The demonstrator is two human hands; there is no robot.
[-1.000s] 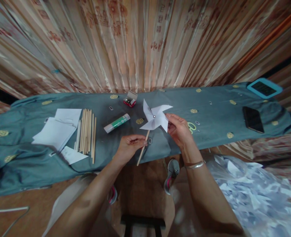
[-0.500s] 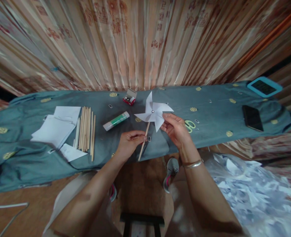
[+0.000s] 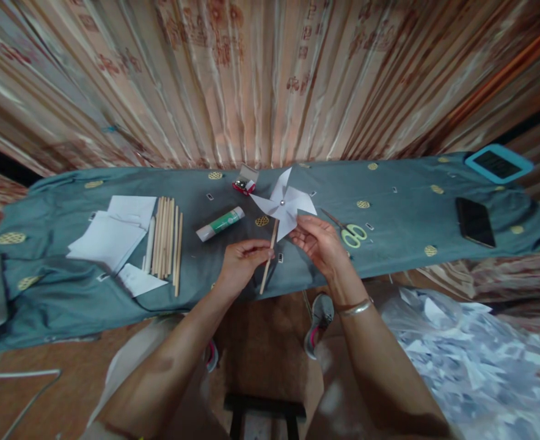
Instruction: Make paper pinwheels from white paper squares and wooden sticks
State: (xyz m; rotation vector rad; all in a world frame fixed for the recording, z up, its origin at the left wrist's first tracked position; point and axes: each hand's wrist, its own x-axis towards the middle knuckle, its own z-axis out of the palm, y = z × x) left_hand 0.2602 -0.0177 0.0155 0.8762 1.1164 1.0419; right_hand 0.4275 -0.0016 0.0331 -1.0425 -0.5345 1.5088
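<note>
A white paper pinwheel [image 3: 289, 208] with a round silver pin at its centre sits on a thin wooden stick [image 3: 265, 275]. My left hand [image 3: 242, 263] pinches this stick below the blades, between thumb and fingers. The pinwheel is held up over the cloth, its face towards me. At its lower right blade is my right hand [image 3: 318, 241], fingers loosely curved and apart, the tips against or very near the paper. Exact contact there is hard to make out. Green-handled scissors [image 3: 353, 234] lie just right of that hand.
A glue stick [image 3: 220, 223], an open red box of pins [image 3: 244, 185], wooden sticks [image 3: 164, 238] and white paper sheets [image 3: 107, 241] lie on the green cloth [image 3: 402, 214]. Rightward are a phone [image 3: 475, 221] and a blue-framed tablet [image 3: 499, 164]. A bag of paper pieces [image 3: 471, 360] stands lower right.
The pinwheel's blades have turned a little on the stick. My right hand has shifted slightly left and down and loosened at the blade, uncovering more of the scissors. The view has shifted slightly.
</note>
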